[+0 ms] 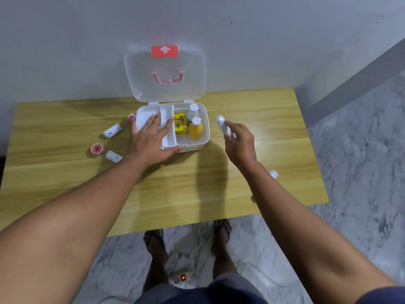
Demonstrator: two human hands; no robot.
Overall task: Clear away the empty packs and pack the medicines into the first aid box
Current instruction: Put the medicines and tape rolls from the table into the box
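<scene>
The white first aid box (pixel 205 128) stands open on the wooden table (pixel 197 189), its clear lid (pixel 165 73) leaning back against the wall. Inside lie a yellow carton (pixel 180 125), an orange bottle (pixel 195 129) and a clear bottle (pixel 192 110). My left hand (pixel 151 140) rests flat, fingers spread, on the box's white inner tray (pixel 168 139). To the right of the box, my right hand (pixel 240 139) holds a white bottle-like item (pixel 222 125) above the table.
Left of the box lie a white bandage roll (pixel 112 131), a small white pack (pixel 114 155) and two red-and-white tape rolls (pixel 97 148) (pixel 131 117). A small white bottle (pixel 274 174) sits behind my right forearm. A power strip (pixel 182 278) lies on the marble floor by my feet.
</scene>
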